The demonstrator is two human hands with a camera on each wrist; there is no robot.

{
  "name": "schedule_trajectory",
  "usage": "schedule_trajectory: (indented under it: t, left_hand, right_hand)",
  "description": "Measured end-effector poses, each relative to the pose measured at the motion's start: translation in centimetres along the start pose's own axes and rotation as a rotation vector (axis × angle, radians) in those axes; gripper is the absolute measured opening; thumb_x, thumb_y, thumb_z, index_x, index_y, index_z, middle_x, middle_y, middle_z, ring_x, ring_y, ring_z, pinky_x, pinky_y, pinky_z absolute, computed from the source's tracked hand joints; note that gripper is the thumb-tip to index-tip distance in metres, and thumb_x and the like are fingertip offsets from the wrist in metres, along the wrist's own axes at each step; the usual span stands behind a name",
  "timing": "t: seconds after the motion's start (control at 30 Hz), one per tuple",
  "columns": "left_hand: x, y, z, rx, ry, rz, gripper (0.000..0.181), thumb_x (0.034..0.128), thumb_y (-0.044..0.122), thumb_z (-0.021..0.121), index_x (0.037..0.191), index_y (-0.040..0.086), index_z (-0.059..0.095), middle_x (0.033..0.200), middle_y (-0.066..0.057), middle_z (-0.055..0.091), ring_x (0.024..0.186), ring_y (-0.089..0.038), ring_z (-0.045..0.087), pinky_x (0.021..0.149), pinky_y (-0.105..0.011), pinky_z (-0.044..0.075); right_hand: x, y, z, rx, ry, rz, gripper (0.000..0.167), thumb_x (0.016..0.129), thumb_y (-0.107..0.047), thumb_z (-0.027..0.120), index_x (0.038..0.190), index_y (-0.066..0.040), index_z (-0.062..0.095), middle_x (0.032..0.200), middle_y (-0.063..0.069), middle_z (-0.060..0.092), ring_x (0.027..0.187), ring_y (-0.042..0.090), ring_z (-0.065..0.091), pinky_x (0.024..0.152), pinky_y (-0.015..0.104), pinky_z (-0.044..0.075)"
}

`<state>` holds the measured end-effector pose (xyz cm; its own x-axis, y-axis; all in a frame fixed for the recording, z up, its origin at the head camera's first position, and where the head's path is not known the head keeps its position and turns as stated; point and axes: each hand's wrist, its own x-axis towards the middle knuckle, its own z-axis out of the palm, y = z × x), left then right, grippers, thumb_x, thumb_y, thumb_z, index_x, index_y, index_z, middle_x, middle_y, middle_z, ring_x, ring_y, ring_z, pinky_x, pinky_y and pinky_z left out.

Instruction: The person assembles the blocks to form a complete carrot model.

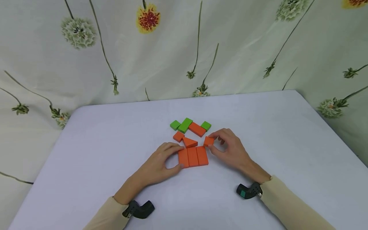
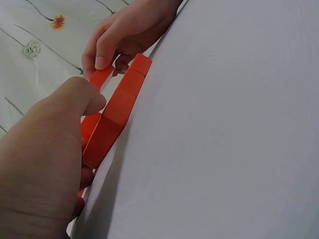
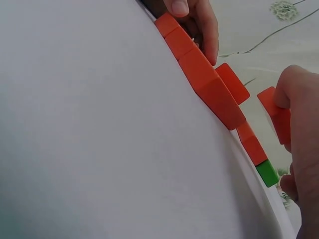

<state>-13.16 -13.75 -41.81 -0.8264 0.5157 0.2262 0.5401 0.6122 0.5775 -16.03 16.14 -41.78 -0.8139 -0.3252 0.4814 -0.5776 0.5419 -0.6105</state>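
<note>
Three orange rectangular blocks (image 1: 193, 157) lie side by side on the table. My left hand (image 1: 157, 164) holds the leftmost one between the thumb at its near end and fingers at its far end. Between thumb and fingers, my right hand (image 1: 232, 149) pinches a small orange block (image 1: 209, 141), just beyond the row's far right corner. In the right wrist view this small block (image 3: 277, 114) appears raised off the table. An orange triangular block (image 1: 190, 142) touches the row's far side. Another small orange block (image 1: 179, 136) sits beside the triangle's left tip.
Farther back lie a small green block (image 1: 175, 125), a long green block (image 1: 185, 125), an orange rectangular block (image 1: 197, 129) and another small green block (image 1: 206, 126). A white cloth covers the table (image 1: 115, 127). Behind it hangs a flowered curtain (image 1: 172, 64).
</note>
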Motion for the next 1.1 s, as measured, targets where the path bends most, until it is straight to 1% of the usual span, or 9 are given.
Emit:
schedule_trajectory:
  t: [0.17,0.3,0.43,0.67,0.9,1.1]
  left_hand:
    - [0.0,0.1,-0.1,-0.012,0.002,0.001,0.052,0.0893,0.028,0.078,0.139,0.017,0.064,0.136,0.004,0.060,0.129,-0.016,0.052,0.107,-0.044,0.052]
    - [0.0,0.1,0.0,-0.006,0.007,0.003,0.052,0.0893,0.028,0.078,0.138,0.017,0.064,0.135,0.004,0.060,0.129,-0.016,0.052,0.107,-0.044,0.052]
    - [0.0,0.2,0.0,-0.005,0.008,0.003,0.052,0.0892,0.029,0.078,0.138,0.016,0.065,0.135,0.003,0.060,0.129,-0.017,0.053,0.107,-0.045,0.051]
    - [0.0,0.3,-0.2,0.007,0.023,0.018,0.051,0.0885,0.028,0.079,0.136,0.015,0.066,0.134,0.002,0.061,0.129,-0.017,0.053,0.107,-0.044,0.051]
    - [-0.1,0.2,-0.1,0.005,0.029,0.034,0.051,0.0889,0.027,0.078,0.136,0.015,0.066,0.135,0.002,0.061,0.129,-0.017,0.053,0.108,-0.044,0.051]
    - [-0.1,0.4,-0.2,-0.003,0.028,0.034,0.052,0.0886,0.028,0.079,0.137,0.014,0.066,0.135,0.001,0.061,0.129,-0.018,0.053,0.108,-0.044,0.051]
  right_hand:
    - [-0.1,-0.2,-0.1,0.020,-0.025,-0.039,0.028,0.086,-0.013,0.079,0.112,-0.016,0.072,0.104,-0.005,0.067,0.092,0.014,0.055,0.074,0.030,0.051]
    - [-0.3,-0.3,0.1,0.043,-0.046,-0.104,0.029,0.085,-0.014,0.080,0.113,-0.019,0.073,0.106,-0.007,0.067,0.094,0.013,0.055,0.075,0.027,0.051]
    - [-0.5,-0.5,0.4,0.073,-0.089,-0.163,0.031,0.084,-0.015,0.082,0.113,-0.021,0.073,0.106,-0.009,0.066,0.094,0.011,0.056,0.075,0.025,0.052]
    - [-0.8,-1.3,0.9,0.142,-0.168,-0.240,0.033,0.083,-0.016,0.084,0.114,-0.021,0.074,0.107,-0.008,0.067,0.095,0.009,0.057,0.075,0.024,0.051]
    - [-1.2,-1.9,1.5,0.168,-0.252,-0.283,0.035,0.084,-0.017,0.085,0.116,-0.022,0.072,0.112,-0.010,0.068,0.106,0.008,0.057,0.085,0.026,0.055]
    - [-1.4,-2.4,1.9,0.173,-0.287,-0.335,0.033,0.086,-0.019,0.083,0.116,-0.023,0.073,0.112,-0.011,0.069,0.110,0.009,0.057,0.090,0.026,0.054]
